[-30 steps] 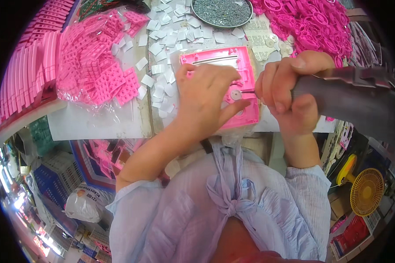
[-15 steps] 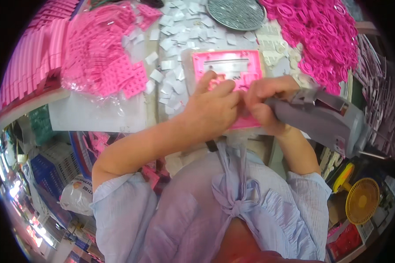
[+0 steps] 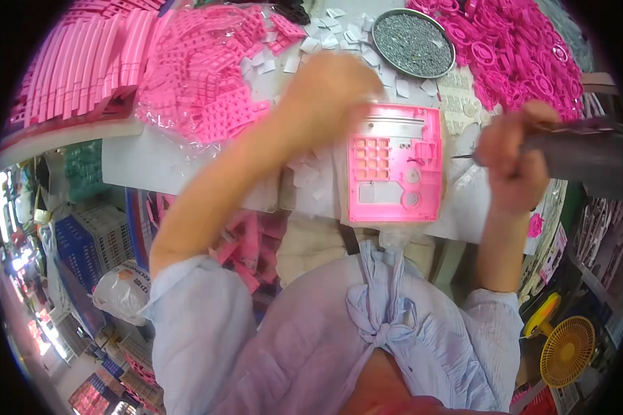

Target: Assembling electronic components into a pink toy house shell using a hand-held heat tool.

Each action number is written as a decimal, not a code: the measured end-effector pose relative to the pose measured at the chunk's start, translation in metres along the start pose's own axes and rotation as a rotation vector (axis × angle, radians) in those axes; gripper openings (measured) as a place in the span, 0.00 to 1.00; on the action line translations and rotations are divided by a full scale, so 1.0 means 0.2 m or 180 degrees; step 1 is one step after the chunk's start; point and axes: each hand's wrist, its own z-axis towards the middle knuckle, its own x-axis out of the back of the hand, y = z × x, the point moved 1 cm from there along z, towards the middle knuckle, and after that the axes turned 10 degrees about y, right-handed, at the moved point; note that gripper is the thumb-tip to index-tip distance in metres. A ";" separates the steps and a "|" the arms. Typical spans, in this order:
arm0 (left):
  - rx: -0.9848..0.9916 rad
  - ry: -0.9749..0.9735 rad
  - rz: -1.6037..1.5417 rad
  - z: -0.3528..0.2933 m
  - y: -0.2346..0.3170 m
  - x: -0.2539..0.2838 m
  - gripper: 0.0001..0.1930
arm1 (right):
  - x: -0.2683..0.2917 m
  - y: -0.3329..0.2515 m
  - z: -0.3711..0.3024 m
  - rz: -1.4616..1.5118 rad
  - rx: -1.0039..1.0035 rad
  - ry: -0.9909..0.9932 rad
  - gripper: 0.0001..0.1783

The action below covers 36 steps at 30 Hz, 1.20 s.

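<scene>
On the worktable before me lies a pink plastic housing (image 3: 394, 213) with a square grid of openings, round holes and a clear-looking strip across its far end. My right hand (image 3: 516, 155) grips a grey electric screwdriver (image 3: 581, 149), its thin bit pointing left, just right of the housing and apart from it. My left hand (image 3: 332, 90) hangs over the far left corner of the housing, near scattered small white pieces (image 3: 329, 33). Motion smears its fingers, so whether it holds anything is unclear. Beyond the housing stands a round dish (image 3: 375, 34) full of small metal screws (image 3: 415, 47).
Pink grid-shaped keypad parts (image 3: 208, 76) heap up at the left in clear plastic, beside a row of stacked pink panels (image 3: 83, 62). Magenta ring-shaped parts (image 3: 512, 48) pile up at the far right. A yellow fan (image 3: 567, 349) stands low at the right.
Both hands have come off the housing: my left went away from me, toward the white pieces, and my right moved rightward with the screwdriver. The housing's inside now shows. The whole view has shifted.
</scene>
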 end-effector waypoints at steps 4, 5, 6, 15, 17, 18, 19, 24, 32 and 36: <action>-0.0635 0.0609 0.3094 0.14 -0.40 0.27 0.12 | 0.01 -0.16 0.16 -0.0235 0.0077 0.0247 0.31; -0.0132 0.0369 0.2675 0.17 -0.41 0.30 0.12 | -0.01 -0.20 0.18 -0.0835 0.0191 0.0602 0.32; 0.0352 0.0127 0.2292 0.21 -0.39 0.34 0.12 | -0.03 -0.23 0.18 -0.1392 0.0329 0.0945 0.32; 0.3027 0.0505 -0.3031 -0.01 0.13 0.26 0.12 | -0.09 -0.03 -0.08 -0.3655 0.1920 -0.0396 0.32; 0.3332 0.0375 -0.3419 -0.07 0.22 0.20 0.12 | -0.17 0.02 -0.09 -0.3575 0.1922 -0.0439 0.30; 0.3507 0.0412 -0.3405 -0.08 0.27 0.18 0.13 | -0.20 0.03 -0.10 -0.3589 0.1943 -0.0464 0.28; 0.3592 0.0421 -0.3613 -0.10 0.30 0.16 0.14 | -0.23 0.04 -0.12 -0.3603 0.1963 -0.0490 0.27; 0.4024 -0.0142 -0.4109 -0.22 0.39 0.11 0.14 | -0.28 0.06 -0.16 -0.3242 0.1722 -0.1128 0.18; 0.2677 0.0415 -0.1460 -0.47 0.42 0.05 0.09 | -0.21 0.19 -0.13 -0.2906 -0.1026 -0.1276 0.10; 0.1987 0.0627 -0.0874 -0.46 0.43 0.01 0.11 | -0.19 0.31 -0.08 -0.3261 -0.0757 -0.1188 0.12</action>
